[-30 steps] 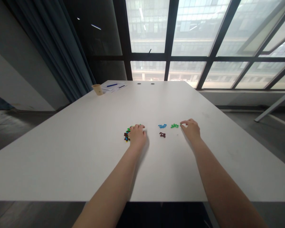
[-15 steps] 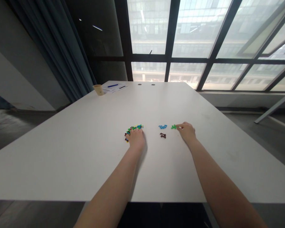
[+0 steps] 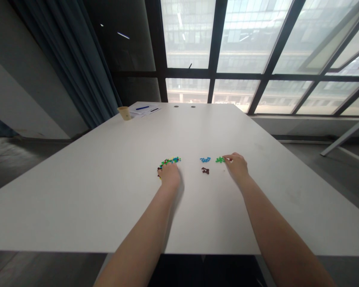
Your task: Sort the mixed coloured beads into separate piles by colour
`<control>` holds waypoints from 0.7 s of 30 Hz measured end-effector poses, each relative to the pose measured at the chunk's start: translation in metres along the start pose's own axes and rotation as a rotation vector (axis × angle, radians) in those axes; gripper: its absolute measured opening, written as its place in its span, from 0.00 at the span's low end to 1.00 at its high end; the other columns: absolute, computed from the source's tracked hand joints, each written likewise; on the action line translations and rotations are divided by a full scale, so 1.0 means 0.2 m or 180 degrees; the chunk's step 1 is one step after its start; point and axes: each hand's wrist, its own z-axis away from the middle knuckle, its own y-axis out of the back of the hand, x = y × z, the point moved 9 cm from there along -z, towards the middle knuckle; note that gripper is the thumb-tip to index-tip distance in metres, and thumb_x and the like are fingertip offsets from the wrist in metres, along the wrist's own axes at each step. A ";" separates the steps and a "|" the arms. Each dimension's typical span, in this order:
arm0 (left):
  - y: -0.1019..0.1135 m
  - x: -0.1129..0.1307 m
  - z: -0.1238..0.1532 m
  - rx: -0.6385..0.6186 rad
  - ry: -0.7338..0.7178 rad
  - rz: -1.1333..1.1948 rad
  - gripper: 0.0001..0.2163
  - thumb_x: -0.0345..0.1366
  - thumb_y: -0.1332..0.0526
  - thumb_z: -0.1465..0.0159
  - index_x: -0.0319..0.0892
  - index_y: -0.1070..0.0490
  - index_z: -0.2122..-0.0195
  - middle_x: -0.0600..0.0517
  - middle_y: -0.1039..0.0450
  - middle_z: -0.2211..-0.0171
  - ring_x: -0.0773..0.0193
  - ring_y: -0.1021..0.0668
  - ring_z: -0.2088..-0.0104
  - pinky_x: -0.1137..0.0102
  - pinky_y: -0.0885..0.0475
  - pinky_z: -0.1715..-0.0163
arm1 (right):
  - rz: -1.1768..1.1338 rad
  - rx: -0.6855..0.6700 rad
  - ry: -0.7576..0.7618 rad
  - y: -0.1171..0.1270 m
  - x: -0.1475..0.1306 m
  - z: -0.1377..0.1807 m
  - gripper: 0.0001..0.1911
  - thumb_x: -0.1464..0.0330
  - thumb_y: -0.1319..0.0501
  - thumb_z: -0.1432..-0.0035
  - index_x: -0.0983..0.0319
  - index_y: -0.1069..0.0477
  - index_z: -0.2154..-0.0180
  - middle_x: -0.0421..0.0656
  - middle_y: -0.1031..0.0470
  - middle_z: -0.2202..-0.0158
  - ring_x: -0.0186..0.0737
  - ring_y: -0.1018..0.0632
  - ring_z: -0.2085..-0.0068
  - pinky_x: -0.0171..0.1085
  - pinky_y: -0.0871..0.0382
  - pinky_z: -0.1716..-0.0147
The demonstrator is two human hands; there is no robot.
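My left hand lies palm down on a mixed heap of small coloured plastic pieces. Its fingers look spread over the near side of the heap, and the tips are partly hidden. To the right, the thumb and forefinger of my right hand close at the edge of a small cluster of green plastic pieces; they appear to pinch one of these. Between the hands, a blue cluster lies beyond a dark brown cluster. The pieces' exact shape is too small to make out.
All of this lies on a large white table. Toward the far left corner stand a paper cup and papers with a blue pen on them. Two dark round discs sit near the far edge.
My left hand has shifted slightly left and toward me, its fingers drawn in. My right hand has moved a little to the right, uncovering more of the green cluster.
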 end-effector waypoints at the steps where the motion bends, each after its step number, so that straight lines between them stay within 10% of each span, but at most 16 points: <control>1: 0.00 0.00 0.00 -0.0027 0.0012 -0.0025 0.14 0.24 0.53 0.44 0.40 0.28 0.70 0.41 0.28 0.63 0.51 0.29 0.61 0.58 0.39 0.64 | -0.0005 -0.0003 0.0002 0.00 0.00 0.00 0.10 0.65 0.44 0.48 0.56 0.23 0.68 0.41 0.30 0.72 0.38 0.31 0.68 0.36 0.42 0.68; 7: 0.02 0.02 -0.01 0.0198 -0.0249 0.0300 0.13 0.27 0.53 0.41 0.39 0.30 0.69 0.41 0.29 0.62 0.52 0.29 0.60 0.60 0.36 0.65 | -0.0122 0.0014 0.0066 0.01 -0.02 0.01 0.11 0.66 0.44 0.48 0.57 0.23 0.68 0.41 0.31 0.72 0.37 0.31 0.69 0.36 0.41 0.68; 13: 0.06 0.15 0.00 0.0361 -0.1056 0.2398 0.06 0.30 0.47 0.43 0.42 0.31 0.71 0.51 0.28 0.71 0.63 0.28 0.69 0.67 0.34 0.65 | -0.0332 0.0106 0.0308 0.03 -0.11 0.02 0.11 0.66 0.44 0.48 0.58 0.24 0.67 0.42 0.30 0.72 0.39 0.30 0.67 0.38 0.39 0.64; 21: -0.15 0.24 0.01 -0.0689 -0.0466 0.4716 0.11 0.39 0.35 0.53 0.40 0.26 0.70 0.52 0.27 0.76 0.68 0.28 0.74 0.71 0.32 0.70 | -0.1020 -0.0001 0.1065 0.07 -0.44 0.13 0.10 0.67 0.44 0.46 0.58 0.24 0.67 0.42 0.29 0.73 0.38 0.30 0.67 0.38 0.38 0.63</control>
